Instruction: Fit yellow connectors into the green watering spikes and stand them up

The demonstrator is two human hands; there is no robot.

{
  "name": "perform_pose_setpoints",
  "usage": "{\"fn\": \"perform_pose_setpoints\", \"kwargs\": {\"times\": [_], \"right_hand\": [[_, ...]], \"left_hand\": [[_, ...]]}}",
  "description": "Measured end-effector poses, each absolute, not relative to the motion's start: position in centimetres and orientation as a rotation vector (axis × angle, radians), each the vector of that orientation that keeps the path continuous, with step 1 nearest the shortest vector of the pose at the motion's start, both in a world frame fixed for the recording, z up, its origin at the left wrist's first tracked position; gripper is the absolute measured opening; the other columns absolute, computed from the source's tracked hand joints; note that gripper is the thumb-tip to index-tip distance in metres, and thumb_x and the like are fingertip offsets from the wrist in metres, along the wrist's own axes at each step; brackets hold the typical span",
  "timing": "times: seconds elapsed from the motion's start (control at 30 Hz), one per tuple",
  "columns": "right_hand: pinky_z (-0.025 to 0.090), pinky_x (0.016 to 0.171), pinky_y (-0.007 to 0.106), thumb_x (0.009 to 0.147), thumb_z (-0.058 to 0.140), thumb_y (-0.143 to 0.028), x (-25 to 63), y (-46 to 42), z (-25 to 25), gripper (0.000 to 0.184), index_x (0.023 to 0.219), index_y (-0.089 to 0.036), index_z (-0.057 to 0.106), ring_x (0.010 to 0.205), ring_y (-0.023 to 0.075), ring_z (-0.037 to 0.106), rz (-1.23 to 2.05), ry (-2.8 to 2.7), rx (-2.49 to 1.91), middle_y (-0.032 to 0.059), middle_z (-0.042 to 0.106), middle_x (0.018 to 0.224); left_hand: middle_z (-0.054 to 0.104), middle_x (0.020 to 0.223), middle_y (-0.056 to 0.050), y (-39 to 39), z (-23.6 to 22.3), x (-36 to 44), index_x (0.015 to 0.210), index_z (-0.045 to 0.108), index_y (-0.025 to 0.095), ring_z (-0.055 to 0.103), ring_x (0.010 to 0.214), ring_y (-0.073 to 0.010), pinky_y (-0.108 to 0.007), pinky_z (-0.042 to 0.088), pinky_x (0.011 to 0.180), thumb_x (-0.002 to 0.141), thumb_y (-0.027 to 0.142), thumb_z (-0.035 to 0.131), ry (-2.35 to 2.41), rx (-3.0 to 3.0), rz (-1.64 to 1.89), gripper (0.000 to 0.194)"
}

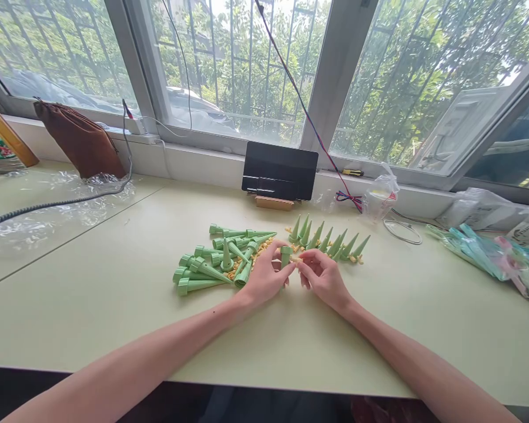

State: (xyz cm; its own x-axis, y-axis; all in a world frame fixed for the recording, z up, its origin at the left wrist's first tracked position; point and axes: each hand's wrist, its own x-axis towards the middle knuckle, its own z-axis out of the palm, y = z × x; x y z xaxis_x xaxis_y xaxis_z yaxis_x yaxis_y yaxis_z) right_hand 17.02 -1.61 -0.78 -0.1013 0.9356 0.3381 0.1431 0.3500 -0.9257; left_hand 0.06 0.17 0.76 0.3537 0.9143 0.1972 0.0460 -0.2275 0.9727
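My left hand (pixel 267 275) is closed around a green plastic watering spike (pixel 286 254), its wide cap end up; the fingers hide much of its lower part. Pinched in my right hand (pixel 324 275) is a small yellow plastic piece (pixel 294 258), right beside the spike's cap. Whether the two touch I cannot tell. To the left lies a pile of green spikes (pixel 207 267), with small yellow pieces (pixel 237 271) scattered among them. Behind my right hand, several spikes (pixel 326 239) stand points up in a slanting row, some with yellow pieces by their bases.
A black tablet (pixel 280 170) leans on a stand by the window. A brown pouch (pixel 81 138) and a dark cable (pixel 62 201) are at the left. Plastic bags (pixel 489 252) lie at the right, near a coiled white cable (pixel 403 232). The table's front edge (pixel 286 388) runs beneath my forearms.
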Motion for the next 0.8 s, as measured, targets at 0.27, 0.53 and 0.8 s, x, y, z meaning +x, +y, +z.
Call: {"fn": "perform_pose_setpoints", "kwargs": {"times": [0.27,0.53,0.8], "right_hand": [[0.038,0.038,0.023,0.093,0.056,-0.051,17.31,-1.48,-1.02,0.034,0.078,-0.020,0.052,0.041,0.0102,0.049,0.959,-1.553,-1.063,-0.0041,0.053,0.057],[0.036,0.037,0.024,0.097,0.047,-0.054,17.21,-1.55,-0.97,0.046,0.066,-0.020,0.047,0.036,0.0093,0.044,0.942,-1.567,-1.102,-0.0043,0.048,0.051],[0.046,0.046,0.026,0.090,0.062,-0.048,16.93,-1.62,-0.59,0.029,0.093,-0.020,0.055,0.048,0.0116,0.054,0.913,-1.532,-1.020,-0.0029,0.056,0.066]], "left_hand": [[0.058,0.078,0.004,0.08,0.64,0.05,0.112,0.048,0.023,0.056,0.047,-0.0080,-0.023,0.048,0.048,0.084,0.038,0.065,0.881,1.597,1.043,0.036],[0.059,0.082,0.003,0.04,0.45,0.07,0.113,0.048,0.023,0.057,0.048,-0.0084,-0.024,0.050,0.050,0.085,0.038,0.064,0.863,1.637,1.028,0.036],[0.059,0.078,0.004,0.10,1.07,0.06,0.110,0.048,0.023,0.058,0.049,-0.0092,-0.023,0.049,0.049,0.082,0.040,0.066,0.889,1.547,1.050,0.037]]}}
